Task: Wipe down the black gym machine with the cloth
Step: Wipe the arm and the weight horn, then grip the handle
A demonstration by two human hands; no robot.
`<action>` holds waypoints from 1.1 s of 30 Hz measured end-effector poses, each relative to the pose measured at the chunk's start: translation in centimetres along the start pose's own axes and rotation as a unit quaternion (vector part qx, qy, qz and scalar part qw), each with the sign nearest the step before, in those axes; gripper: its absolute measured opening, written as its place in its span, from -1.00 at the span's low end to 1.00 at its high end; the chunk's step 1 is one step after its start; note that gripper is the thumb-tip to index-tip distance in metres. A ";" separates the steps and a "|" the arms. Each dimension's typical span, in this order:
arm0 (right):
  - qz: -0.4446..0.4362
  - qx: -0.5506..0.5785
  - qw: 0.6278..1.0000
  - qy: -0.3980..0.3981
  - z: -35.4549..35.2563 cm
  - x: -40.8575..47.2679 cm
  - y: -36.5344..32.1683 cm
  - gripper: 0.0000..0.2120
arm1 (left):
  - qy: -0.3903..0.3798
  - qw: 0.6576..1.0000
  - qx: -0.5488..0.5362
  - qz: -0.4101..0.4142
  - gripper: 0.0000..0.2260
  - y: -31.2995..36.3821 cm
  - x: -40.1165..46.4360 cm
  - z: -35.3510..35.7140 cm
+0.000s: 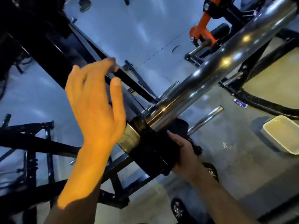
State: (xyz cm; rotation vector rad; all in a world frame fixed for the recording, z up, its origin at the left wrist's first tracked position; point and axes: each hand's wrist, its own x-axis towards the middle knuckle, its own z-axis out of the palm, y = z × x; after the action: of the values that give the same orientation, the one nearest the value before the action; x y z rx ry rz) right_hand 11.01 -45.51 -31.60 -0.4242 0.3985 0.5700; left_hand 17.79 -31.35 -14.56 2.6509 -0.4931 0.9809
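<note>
While the right hand (184,152) grips a black cloth (158,146) wrapped round the black gym machine (48,50) frame just below the chrome bar (210,68), the left hand (95,102) hangs open w/ fingers straight, fingertips blurred near a black diagonal strut, not clearly touching. Hands apart. Chrome bar runs up-right from the cloth; a short chrome peg (205,118) sticks out just right of it. Open floor (234,167) to the right, glossy grey. Pale rectangular tray (281,135) on floor near right edge. Orange-and-black machine (205,25) in the background, top right. Dark shoes (179,209) below.
</note>
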 end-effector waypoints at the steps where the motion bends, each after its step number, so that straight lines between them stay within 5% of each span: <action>1: 0.018 -0.013 1.000 -0.011 -0.2 0.1 0.4 -0.72 | 0.010 1.000 -0.008 -0.015 -0.76 0.1 -0.2 0.1; 5: 0.092 -0.058 0.993 -0.038 0.2 0.2 0.3 -0.77 | 0.021 0.998 0.002 -0.066 -0.73 0.4 -0.6 0.4; 10: 0.022 -0.016 1.000 -0.016 0.5 1.1 -3.1 -0.70 | 0.037 0.990 -0.020 -0.136 -0.70 1.3 -1.3 0.9; 14: 0.056 -0.058 0.997 -0.004 0.7 -0.1 -2.3 -0.66 | 0.034 0.986 -0.002 -0.162 -0.70 1.1 -1.4 0.8; 21: 0.043 -0.116 0.991 0.040 -2.1 -4.2 -9.9 -0.65 | -0.017 0.991 0.003 -0.129 -0.73 3.9 -2.2 -0.8; 26: 0.030 -0.120 0.987 0.098 -4.5 -9.4 -15.9 -0.68 | -0.139 0.985 -0.083 -0.051 -0.79 12.3 -6.1 -1.7; 28: 0.024 -0.141 0.985 0.095 -4.9 -11.2 -17.9 -0.63 | -0.227 0.955 -0.153 -0.116 -0.83 14.6 -6.5 -0.6; 31: 0.021 -0.173 0.981 0.086 -5.1 -13.5 -20.1 -0.62 | -0.396 0.850 -0.215 -0.274 -0.61 15.6 -6.5 2.2; 33: 0.022 -0.201 0.975 0.094 -4.9 -14.3 -21.1 -0.60 | -0.443 0.732 -0.340 -0.391 -0.49 16.2 -6.9 4.3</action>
State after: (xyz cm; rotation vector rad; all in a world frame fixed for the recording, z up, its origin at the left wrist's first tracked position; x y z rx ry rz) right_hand 11.25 -70.12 -23.26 -0.8649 0.4757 0.6586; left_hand 8.84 -46.03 -20.12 2.0613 0.1435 -0.6595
